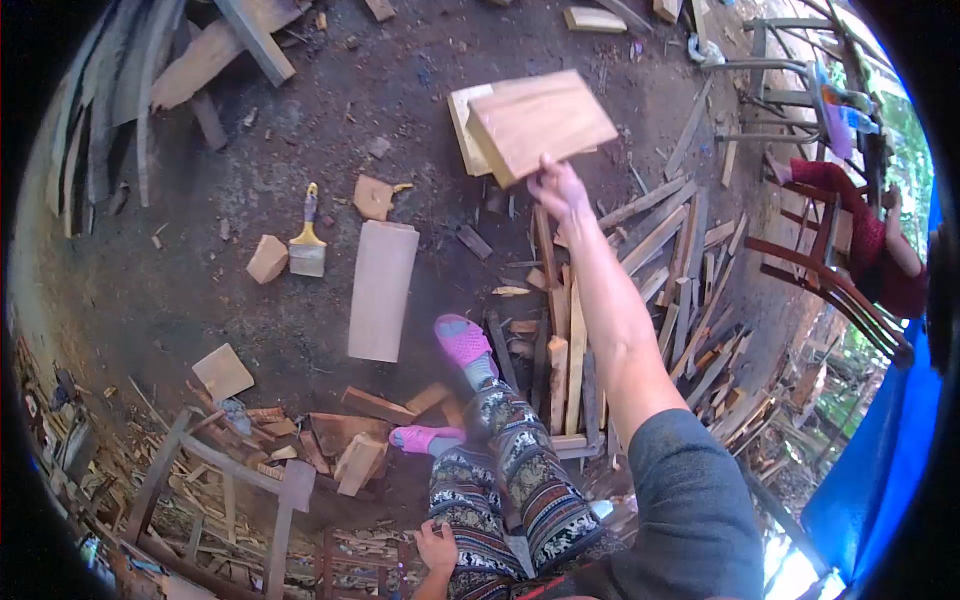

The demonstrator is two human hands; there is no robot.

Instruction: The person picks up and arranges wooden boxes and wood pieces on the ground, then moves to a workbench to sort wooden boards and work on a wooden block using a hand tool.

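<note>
My right hand (557,190) grips the near edge of a flat, pale wooden block (545,125), thumb and fingers pinched on its corner. Right beside and partly beneath it, a second pale wooden block (464,135) shows at the left; whether the two touch is unclear. My left hand (436,546) rests against the patterned trousers (465,510) near the knee, fingers loosely bent and apart, with nothing visible in them.
A paintbrush (308,245) lies on the dirt floor beside a smooth wooden slab (383,290) and offcuts. Wood strips (650,240) are piled at right. Wooden chair frames (285,520) stand lower left. Another person in red (868,225) sits at far right near a blue tarp (880,450).
</note>
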